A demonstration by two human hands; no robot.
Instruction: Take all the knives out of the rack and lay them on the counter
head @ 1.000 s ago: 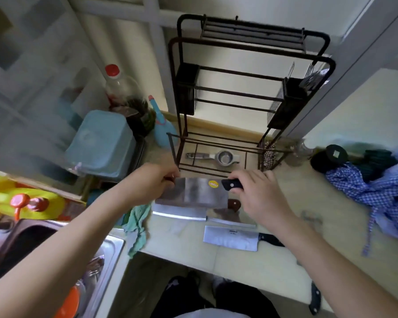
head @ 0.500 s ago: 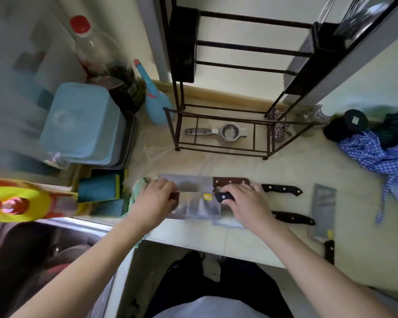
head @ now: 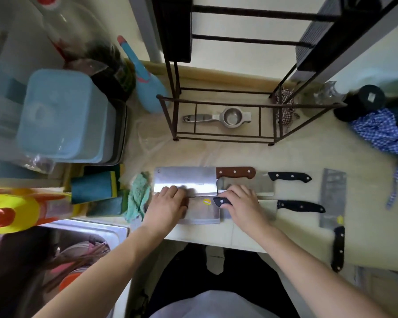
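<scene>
Knives lie in loose rows on the counter, all below the rack, which from this view shows no blade left in it, though its top is cut off. Furthest left, at nine o'clock from the hands, a green cloth sits just beside the blades. The left hand presses flat-fingered on the spine end of the sticker cleaver, fingers curled over its left edge. That cleaver's long axis runs nine to three o'clock, blade left, handle right. It rests low on the counter, its lower edge near the counter's front lip at six o'clock, and overlaps the brown-handled cleaver at twelve o'clock. The right hand is wrapped around the sticker cleaver's black handle, fingers clenched on it. I judge the knife is being set down, so the coming move is to let go. At three o'clock from the right hand lie two black-handled knives, handles pointing right; further right, a fourth cleaver lies twelve to six. Open room remains between the rack and the top row.
</scene>
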